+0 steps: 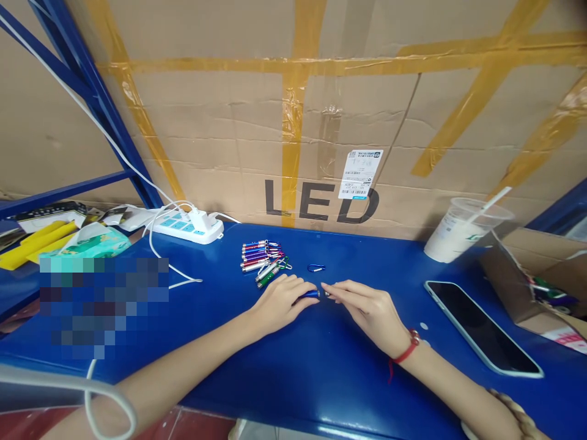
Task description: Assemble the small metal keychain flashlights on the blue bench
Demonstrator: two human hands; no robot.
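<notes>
My left hand (287, 299) is closed round a small blue metal flashlight (311, 294), whose end sticks out past the fingertips. Just to its right, my right hand (367, 305) pinches a tiny silvery piece (326, 294), perhaps an end cap; its exact kind is too small to tell. A narrow gap separates the two parts. Beyond the hands lies a blue carabiner clip (316, 267). A row of small keychain flashlights (257, 256) in red, blue, purple, silver and green sits past my left hand, some with clips attached.
On the blue table (275, 379), a phone (483, 327) and a cardboard box (513, 281) with small items lie right, near a tilted plastic cup (458, 235). A white power strip (188, 226) with cables and yellow packets (46, 238) occupy the left. A large carton (220, 134) stands behind.
</notes>
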